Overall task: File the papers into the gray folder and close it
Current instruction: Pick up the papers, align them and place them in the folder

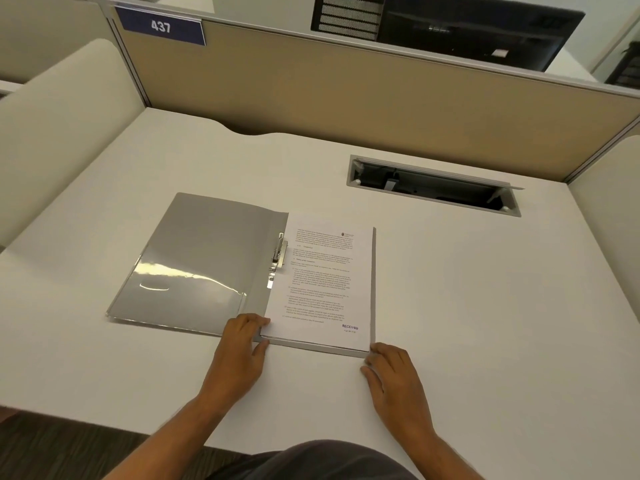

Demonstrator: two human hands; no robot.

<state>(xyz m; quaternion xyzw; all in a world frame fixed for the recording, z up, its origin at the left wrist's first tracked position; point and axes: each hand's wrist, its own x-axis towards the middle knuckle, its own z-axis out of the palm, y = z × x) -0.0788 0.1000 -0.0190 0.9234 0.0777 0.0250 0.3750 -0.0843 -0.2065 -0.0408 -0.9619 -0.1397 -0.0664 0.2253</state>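
The gray folder (194, 258) lies open on the white desk, its front cover spread flat to the left with a clear pocket inside. A stack of printed papers (318, 289) rests on the folder's right half, with the metal clip (278, 252) over its left edge. My left hand (242, 344) touches the stack's near left corner, fingers on the paper edge. My right hand (391, 372) rests at the near right corner, fingertips against the folder's edge.
An open cable hatch (433, 185) is sunk into the white desk (485, 306) at the back right. Beige partition panels (346, 98) wall in the desk at the back and sides. A dark monitor (467, 29) stands beyond the partition.
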